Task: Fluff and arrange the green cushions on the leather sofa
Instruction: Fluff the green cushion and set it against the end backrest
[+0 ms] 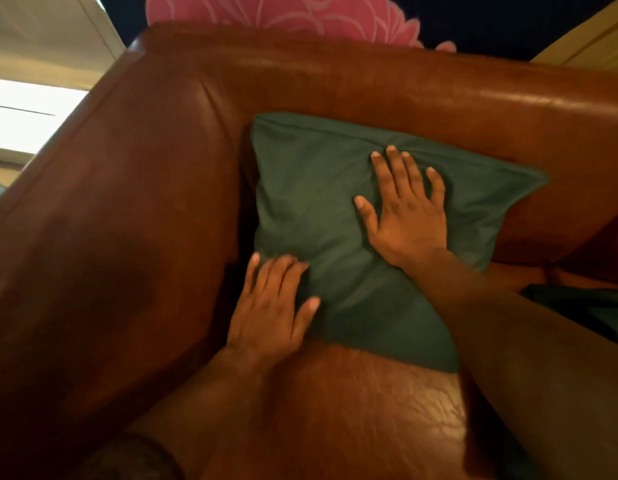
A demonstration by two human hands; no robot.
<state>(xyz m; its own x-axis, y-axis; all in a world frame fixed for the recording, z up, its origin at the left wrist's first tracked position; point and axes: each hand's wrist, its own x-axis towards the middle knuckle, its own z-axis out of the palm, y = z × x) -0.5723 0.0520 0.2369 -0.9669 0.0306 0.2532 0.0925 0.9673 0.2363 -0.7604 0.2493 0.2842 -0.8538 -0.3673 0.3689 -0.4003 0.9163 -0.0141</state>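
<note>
While the green cushion [321,209] leans in the sofa [134,209] corner, both flat, open hands press it: left hand [271,306] low, right hand [406,213] centre.

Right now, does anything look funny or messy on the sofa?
A little. The green cushion sits crooked in the sofa corner, dented where the right hand and left hand press flat on it. More green fabric lies crumpled at the right edge.
</note>
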